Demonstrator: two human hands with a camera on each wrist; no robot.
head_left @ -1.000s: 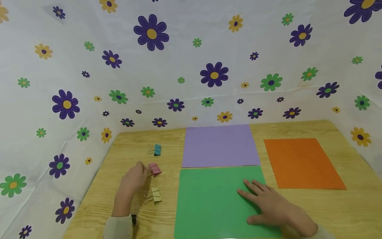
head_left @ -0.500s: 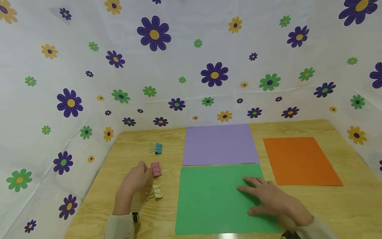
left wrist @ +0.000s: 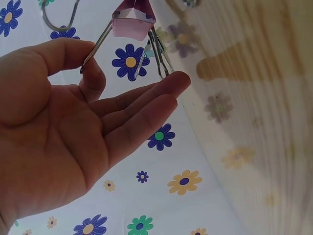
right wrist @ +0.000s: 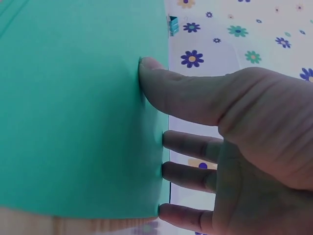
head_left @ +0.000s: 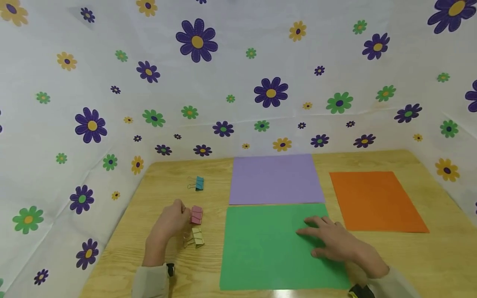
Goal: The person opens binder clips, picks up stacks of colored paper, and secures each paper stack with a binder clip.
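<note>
The person's left hand [head_left: 171, 219] pinched one wire handle [left wrist: 101, 40] of a pink binder clip [head_left: 196, 215] between thumb and index finger, as I watched over the remote cameras; its other fingers were extended. The clip's body sat just right of the fingertips, toward the left side of the table [head_left: 208, 273], a yellow clip [head_left: 198, 237] just in front of it and a blue clip [head_left: 199, 183] farther back. I saw the right hand [head_left: 337, 242] spread over a green sheet [head_left: 268, 248], fingertips touching it. A purple sheet [head_left: 275, 179] lay behind, an orange sheet [head_left: 378, 201] to the right. I could not tell whether the yellow mark on the right wrist's black band [head_left: 364, 291] was lettering.
</note>
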